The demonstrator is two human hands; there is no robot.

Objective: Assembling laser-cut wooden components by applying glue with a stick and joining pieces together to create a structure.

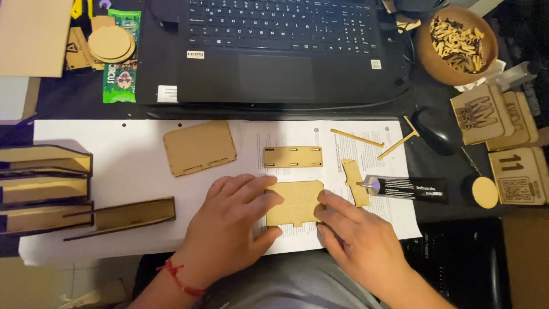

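The small panel (294, 203) lies flat on the paper (114, 166) in front of me, tab edge toward me, and both my hands are on it. My left hand (231, 226) covers its left edge, fingers spread flat with the thumb at the near corner; my right hand (357, 237) presses fingertips on its right edge. Neither grip is clamped on it — the fingers lie open, pushing down rather than pinching.

To do this well, I judge the pressure should stay even on both sides so the panel sits flush and does not slide on the paper, with fingertips kept clear of the slots.

Just right of it lie a narrow strip piece (355, 182) and the glue tube (406, 189), nozzle pointing toward the panel. Above sits a slotted bar (293, 156), farther left a larger panel (199, 147). Long wooden pieces (46, 189) stack at the left edge — a laptop (274, 51) stands behind on the worktop (412, 109).
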